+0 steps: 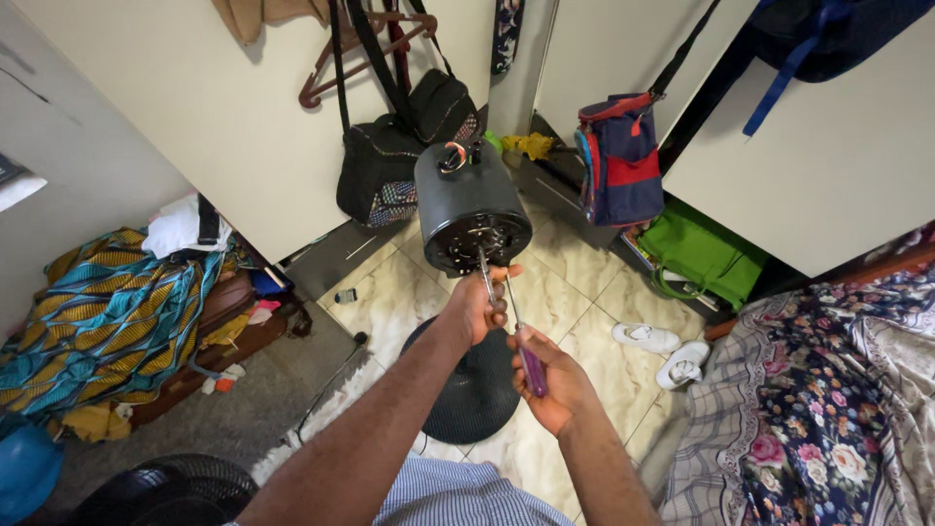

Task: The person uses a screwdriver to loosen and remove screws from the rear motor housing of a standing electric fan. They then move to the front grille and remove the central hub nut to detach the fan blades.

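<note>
The left hand [482, 304] is gripping the metal shaft [487, 275] of a dark fan motor [471, 206], holding it up above the tiled floor [575, 292]. The right hand [545, 385] is clenching a purple-handled screwdriver [526, 356] just beside the shaft. A round black fan base [472, 394] is lying below, with white shoes [662, 351] and a bed edge [779, 390] crowding the right.

My left hand [484, 304] gripped the metal shaft [487, 276] of a black fan motor [470, 206], holding it up over the tiled floor [570, 292]. My right hand [550, 385] held a purple-handled screwdriver [527, 358], its blade angled up toward the motor's face.
</note>
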